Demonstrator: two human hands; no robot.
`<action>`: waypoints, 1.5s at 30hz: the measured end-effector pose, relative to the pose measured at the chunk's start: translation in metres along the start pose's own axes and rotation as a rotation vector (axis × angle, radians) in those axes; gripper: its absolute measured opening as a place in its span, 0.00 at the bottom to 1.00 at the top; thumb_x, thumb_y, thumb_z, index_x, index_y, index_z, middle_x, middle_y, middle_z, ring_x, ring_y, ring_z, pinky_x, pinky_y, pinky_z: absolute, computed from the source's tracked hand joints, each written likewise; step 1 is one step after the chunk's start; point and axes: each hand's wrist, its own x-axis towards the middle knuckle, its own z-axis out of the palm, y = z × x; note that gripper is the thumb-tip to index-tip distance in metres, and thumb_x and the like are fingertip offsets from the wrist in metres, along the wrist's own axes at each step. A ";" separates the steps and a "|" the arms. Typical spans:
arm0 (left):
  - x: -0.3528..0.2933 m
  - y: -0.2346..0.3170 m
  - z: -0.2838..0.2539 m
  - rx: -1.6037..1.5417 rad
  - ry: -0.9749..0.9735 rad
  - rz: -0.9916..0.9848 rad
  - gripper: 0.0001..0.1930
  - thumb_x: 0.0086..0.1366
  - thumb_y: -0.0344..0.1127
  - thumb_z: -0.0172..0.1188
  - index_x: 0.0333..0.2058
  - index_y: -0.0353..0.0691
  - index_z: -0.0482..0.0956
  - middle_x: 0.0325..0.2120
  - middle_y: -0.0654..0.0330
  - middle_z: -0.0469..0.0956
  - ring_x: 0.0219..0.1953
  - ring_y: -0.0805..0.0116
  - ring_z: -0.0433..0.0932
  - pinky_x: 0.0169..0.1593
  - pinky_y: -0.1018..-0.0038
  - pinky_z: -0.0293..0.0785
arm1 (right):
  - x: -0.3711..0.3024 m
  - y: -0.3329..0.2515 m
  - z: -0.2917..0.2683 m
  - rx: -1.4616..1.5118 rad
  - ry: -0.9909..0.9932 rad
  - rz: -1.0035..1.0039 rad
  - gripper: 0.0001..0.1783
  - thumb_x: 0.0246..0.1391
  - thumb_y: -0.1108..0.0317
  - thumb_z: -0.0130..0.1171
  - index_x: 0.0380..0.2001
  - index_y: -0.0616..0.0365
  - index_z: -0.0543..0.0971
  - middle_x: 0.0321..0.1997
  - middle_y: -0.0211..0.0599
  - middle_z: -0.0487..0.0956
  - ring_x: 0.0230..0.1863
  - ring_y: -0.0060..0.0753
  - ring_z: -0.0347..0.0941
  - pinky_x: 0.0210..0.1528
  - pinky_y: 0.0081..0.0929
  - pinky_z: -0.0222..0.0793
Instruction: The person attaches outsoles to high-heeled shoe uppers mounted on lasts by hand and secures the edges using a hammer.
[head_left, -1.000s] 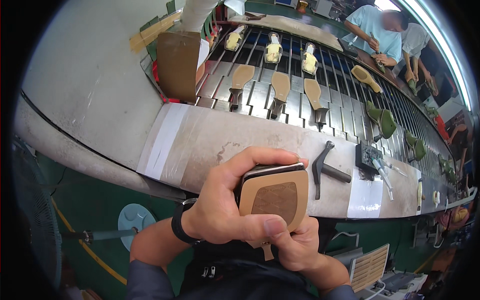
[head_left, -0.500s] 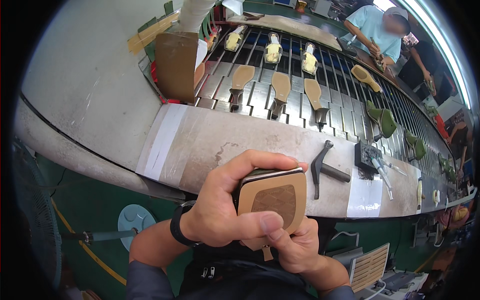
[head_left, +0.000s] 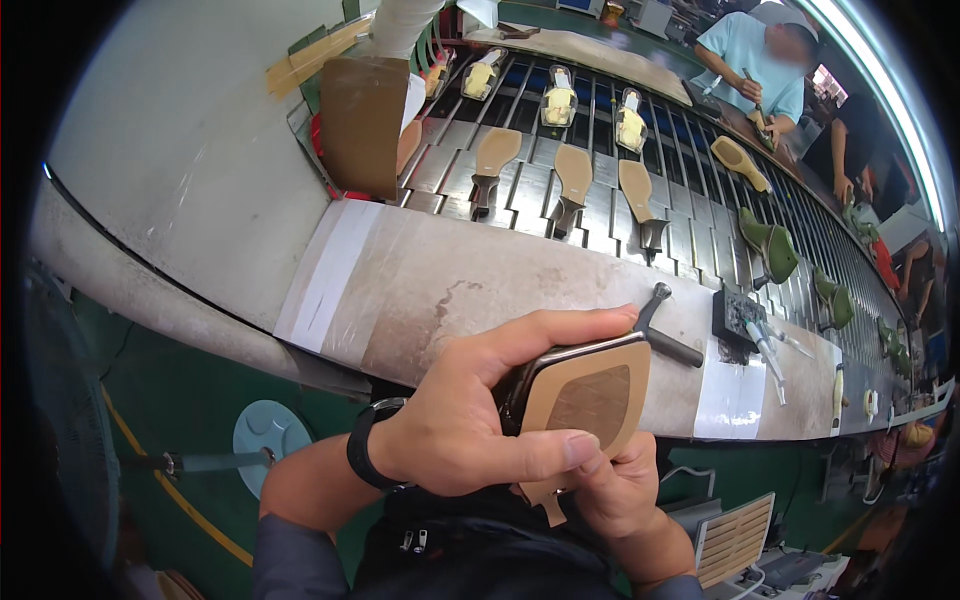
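A shoe with a tan outsole (head_left: pixel 622 412) is held in front of me, sole facing up, with a darker brown patch in the sole's middle. My left hand (head_left: pixel 465 415) wraps round the shoe, its fingers over the far edge and its thumb pressed on the sole. My right hand (head_left: pixel 622 495) pinches the near part of the sole, close to the left thumb. Most of the shoe's upper is hidden under the sole and my left hand. Just beyond the shoe lies a hammer (head_left: pixel 672 346) on the bench, partly covered by it.
A pale bench ledge (head_left: pixel 420 290) runs along a slatted metal conveyor (head_left: pixel 520 215). Several tan soles with heels (head_left: pixel 573 175) and green shoes (head_left: pixel 768 245) sit on it. A black block (head_left: pixel 733 318) and brushes (head_left: pixel 765 355) stand right of the hammer. Across works another person (head_left: pixel 750 60).
Both hands have shifted the shoe slightly to the right and tilted it, so it now covers part of the hammer. My left thumb still presses on the sole.
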 end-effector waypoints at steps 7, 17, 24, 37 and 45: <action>0.011 -0.006 -0.005 -0.043 -0.067 -0.019 0.32 0.81 0.48 0.49 0.71 0.27 0.66 0.73 0.41 0.67 0.73 0.57 0.69 0.75 0.61 0.63 | 0.002 -0.008 -0.009 0.006 -0.002 -0.030 0.21 0.76 0.59 0.57 0.49 0.72 0.83 0.40 0.49 0.89 0.39 0.33 0.87 0.39 0.28 0.83; 0.060 -0.035 -0.036 -0.098 -0.087 0.018 0.36 0.83 0.57 0.46 0.72 0.27 0.65 0.64 0.51 0.77 0.65 0.67 0.76 0.69 0.69 0.71 | 0.043 -0.026 -0.030 0.058 0.007 0.028 0.24 0.76 0.55 0.56 0.49 0.72 0.81 0.38 0.50 0.87 0.33 0.39 0.88 0.35 0.35 0.89; 0.067 -0.038 -0.048 0.037 -0.128 0.088 0.35 0.81 0.52 0.53 0.74 0.30 0.64 0.64 0.53 0.77 0.65 0.70 0.75 0.69 0.72 0.70 | 0.051 -0.025 -0.031 -0.051 0.042 -0.050 0.22 0.77 0.56 0.53 0.50 0.70 0.80 0.36 0.48 0.87 0.31 0.36 0.87 0.32 0.31 0.86; 0.015 -0.021 -0.044 0.075 -0.011 0.153 0.29 0.77 0.43 0.58 0.68 0.27 0.70 0.67 0.37 0.73 0.69 0.52 0.74 0.71 0.61 0.69 | 0.025 -0.010 -0.007 -0.133 0.042 -0.033 0.21 0.78 0.61 0.49 0.42 0.68 0.83 0.31 0.40 0.87 0.29 0.28 0.84 0.30 0.25 0.79; -0.044 0.003 -0.023 0.106 0.255 0.167 0.11 0.75 0.35 0.63 0.47 0.33 0.78 0.53 0.25 0.80 0.56 0.40 0.85 0.59 0.50 0.84 | 0.016 0.014 0.025 -0.611 -0.112 -0.411 0.15 0.71 0.69 0.58 0.27 0.60 0.78 0.19 0.39 0.74 0.18 0.44 0.71 0.22 0.36 0.66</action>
